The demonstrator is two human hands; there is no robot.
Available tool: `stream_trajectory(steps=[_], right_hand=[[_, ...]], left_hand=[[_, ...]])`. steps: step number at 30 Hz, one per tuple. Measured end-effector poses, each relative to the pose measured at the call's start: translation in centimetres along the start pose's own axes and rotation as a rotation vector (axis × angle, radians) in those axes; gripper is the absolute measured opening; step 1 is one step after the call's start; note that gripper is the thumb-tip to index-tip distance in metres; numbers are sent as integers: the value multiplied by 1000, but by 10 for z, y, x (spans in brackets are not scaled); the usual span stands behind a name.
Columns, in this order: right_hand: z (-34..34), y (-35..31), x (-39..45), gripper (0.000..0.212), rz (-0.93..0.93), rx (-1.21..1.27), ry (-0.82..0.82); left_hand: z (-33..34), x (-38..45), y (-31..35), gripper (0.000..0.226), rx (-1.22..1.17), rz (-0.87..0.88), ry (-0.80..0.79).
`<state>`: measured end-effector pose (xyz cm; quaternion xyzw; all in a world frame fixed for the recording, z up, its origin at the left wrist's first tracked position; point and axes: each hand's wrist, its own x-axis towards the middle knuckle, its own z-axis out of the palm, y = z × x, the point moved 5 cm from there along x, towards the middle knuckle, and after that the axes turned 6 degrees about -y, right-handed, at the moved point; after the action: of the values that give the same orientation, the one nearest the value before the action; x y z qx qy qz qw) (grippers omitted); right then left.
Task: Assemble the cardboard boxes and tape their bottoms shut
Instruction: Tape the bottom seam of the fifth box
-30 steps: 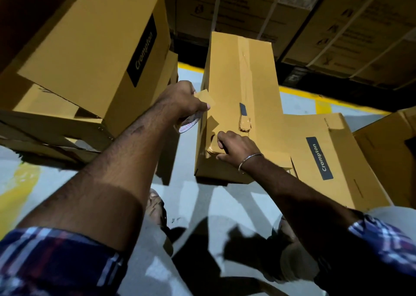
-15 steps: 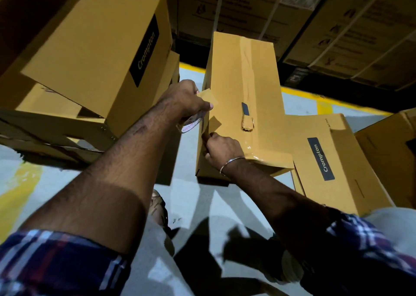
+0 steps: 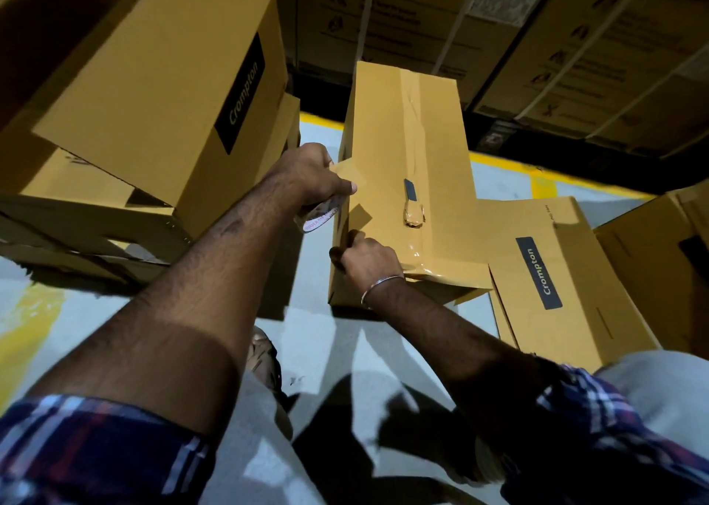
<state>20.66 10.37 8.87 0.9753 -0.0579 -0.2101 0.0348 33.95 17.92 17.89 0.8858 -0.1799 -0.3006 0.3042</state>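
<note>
A long brown cardboard box (image 3: 387,136) stands on the floor ahead, bottom face up, with clear tape along its centre seam and a small knife (image 3: 411,204) lying on it. My left hand (image 3: 310,176) grips a roll of clear tape (image 3: 317,217) at the box's left edge, and a strip of tape runs from the roll over the near end. My right hand (image 3: 366,257) curls over the near left corner of the box, pressing the tape down the side.
Taped "Crompton" boxes (image 3: 161,82) are stacked at the left, and another (image 3: 552,270) lies at the right against the worked box. Dark strapped cartons (image 3: 575,44) line the back behind a yellow floor line. My feet and grey floor lie below.
My right hand slid from the near end of the top face leftward to the near left corner and down the side. My left hand with the roll stayed by the left edge.
</note>
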Motion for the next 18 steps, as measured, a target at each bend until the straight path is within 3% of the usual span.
stream_trajectory(steps=[3, 6, 8, 12, 18], right_hand=[[-1, 16, -10, 31, -143, 237, -10], [-13, 60, -24, 21, -102, 449, 150], [-11, 96, -30, 16, -20, 400, 157], [8, 121, -31, 31, -35, 244, -6], [26, 108, -26, 46, -71, 190, 64]], left_hand=[[-2, -2, -1, 50, -2, -8, 6], [-4, -4, -2, 48, -3, -14, 17], [-2, -3, -1, 47, -2, -11, 11], [2, -1, 5, 45, -18, -10, 7], [10, -1, 13, 48, 10, -3, -1]])
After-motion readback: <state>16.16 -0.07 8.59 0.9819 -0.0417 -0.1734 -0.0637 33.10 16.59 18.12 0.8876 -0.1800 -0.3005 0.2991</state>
